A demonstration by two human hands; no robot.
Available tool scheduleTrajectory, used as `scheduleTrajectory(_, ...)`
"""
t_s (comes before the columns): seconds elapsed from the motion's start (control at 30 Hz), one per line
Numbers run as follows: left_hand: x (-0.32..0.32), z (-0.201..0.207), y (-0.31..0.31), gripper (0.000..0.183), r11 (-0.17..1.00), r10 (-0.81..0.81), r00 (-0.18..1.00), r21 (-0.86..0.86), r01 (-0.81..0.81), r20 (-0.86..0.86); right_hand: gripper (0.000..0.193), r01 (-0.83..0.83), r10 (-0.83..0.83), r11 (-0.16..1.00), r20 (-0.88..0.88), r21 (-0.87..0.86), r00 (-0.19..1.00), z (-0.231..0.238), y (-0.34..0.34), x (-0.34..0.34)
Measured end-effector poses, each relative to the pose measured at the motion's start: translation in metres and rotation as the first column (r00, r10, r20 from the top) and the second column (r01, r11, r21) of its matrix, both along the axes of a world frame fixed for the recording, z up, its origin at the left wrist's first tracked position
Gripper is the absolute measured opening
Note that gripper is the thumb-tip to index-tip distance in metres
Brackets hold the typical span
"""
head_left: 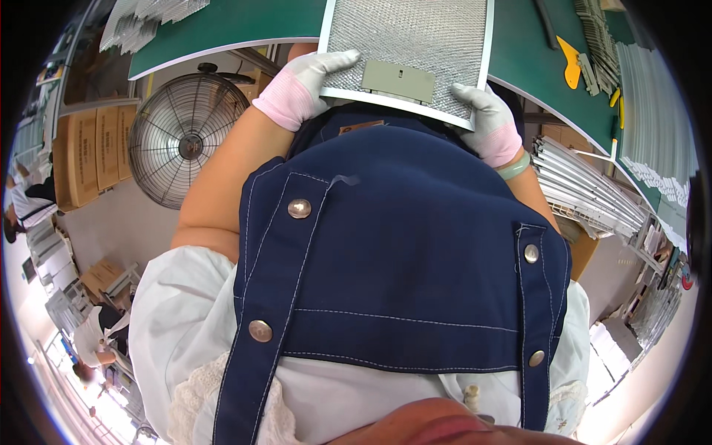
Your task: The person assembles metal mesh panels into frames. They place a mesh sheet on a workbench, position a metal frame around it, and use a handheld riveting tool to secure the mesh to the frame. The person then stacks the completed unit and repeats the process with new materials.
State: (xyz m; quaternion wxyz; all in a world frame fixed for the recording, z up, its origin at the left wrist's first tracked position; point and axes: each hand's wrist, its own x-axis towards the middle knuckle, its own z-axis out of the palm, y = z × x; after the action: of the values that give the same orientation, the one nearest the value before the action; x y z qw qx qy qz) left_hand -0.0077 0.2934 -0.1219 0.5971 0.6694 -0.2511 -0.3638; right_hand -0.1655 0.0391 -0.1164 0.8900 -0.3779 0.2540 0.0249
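Observation:
A metal mesh filter panel [415, 33] with a pale aluminium frame extends from the green table's near edge toward my body. A flat grey-green plate [399, 80] with a small dark slot sits along its near edge. At the panel's near left corner my left hand [311, 78], in a white glove with a pink cuff, grips the frame, its thumb on top. My right hand [486, 119], gloved the same way, closes on the near right corner with its thumb over the mesh. The fingers beneath the panel are hidden on both sides.
On the green table [512, 44] lie a yellow scraper-like tool [569, 63], grey-green pieces [593, 37] and stacked metal strips [656, 111]. More mesh parts [144, 18] lie far left. A floor fan [190, 144] and cardboard boxes [93, 156] stand left; metal bars [582, 185] are lower right.

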Motion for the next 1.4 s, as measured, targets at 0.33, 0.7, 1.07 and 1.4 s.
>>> scheduleTrajectory(0.33,-0.002,0.01,-0.021,0.033,0.996,0.093,0.784,0.067,-0.065,-0.614,0.025,-0.091,0.191,0.823,0.122,-0.56,0.974,-0.004,-0.01,-0.009)
scheduleTrajectory(0.7,-0.025,0.015,-0.022,0.036,0.95,0.28,0.861,-0.008,-0.313,-0.424,0.025,-0.213,0.219,0.974,-0.089,0.075,0.972,-0.001,-0.022,0.003)
scheduleTrajectory(1.07,-0.003,0.041,-0.011,0.042,0.996,0.021,0.951,-0.079,-0.047,-0.308,0.039,0.045,-0.003,0.854,0.081,-0.518,0.997,0.009,-0.014,-0.01)
scheduleTrajectory(1.4,0.053,0.084,-0.04,0.043,0.939,0.177,0.968,-0.264,-0.22,-0.179,0.059,-0.094,0.247,0.815,0.196,-0.571,0.949,0.044,-0.017,-0.024)
